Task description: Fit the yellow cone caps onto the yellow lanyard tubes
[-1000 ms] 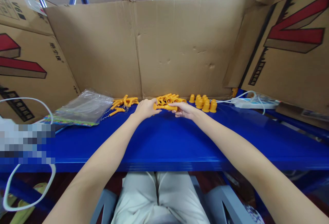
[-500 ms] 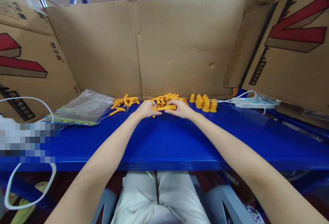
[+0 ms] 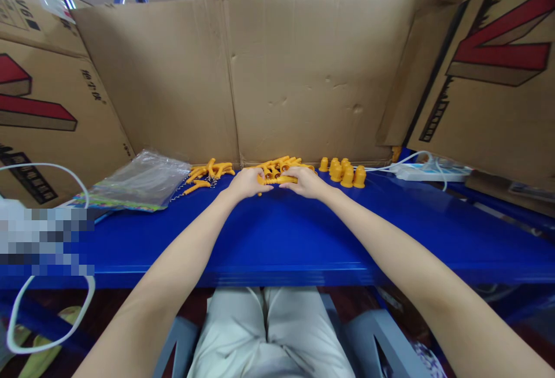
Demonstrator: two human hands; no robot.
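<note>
An orange-yellow plastic piece with a ribbed shaft (image 3: 273, 181) is held level between my two hands, just above the blue surface. My left hand (image 3: 247, 184) pinches its left end between thumb and fingers. At the other end, my right hand (image 3: 307, 182) has its fingers and thumb closed round it. Partly hidden behind both hands lies a heap of orange plastic parts (image 3: 284, 162), some with round open ends. Several branched orange pieces (image 3: 212, 168), with thin chains among them, lie left of my left hand. Several orange caps (image 3: 347, 175) stand to the right of my right hand.
A blue tabletop (image 3: 277, 233) spans the view, with a cardboard wall (image 3: 312, 77) along its back. Clear plastic bags (image 3: 143, 181) lie at the left. A white power strip (image 3: 427, 173) with cables is at the right. Cardboard boxes (image 3: 507, 100) flank both sides.
The fingers of my right hand have shifted slightly left along the plastic piece, and more ribbing shows between the hands. Both hands stay in nearly the same place.
</note>
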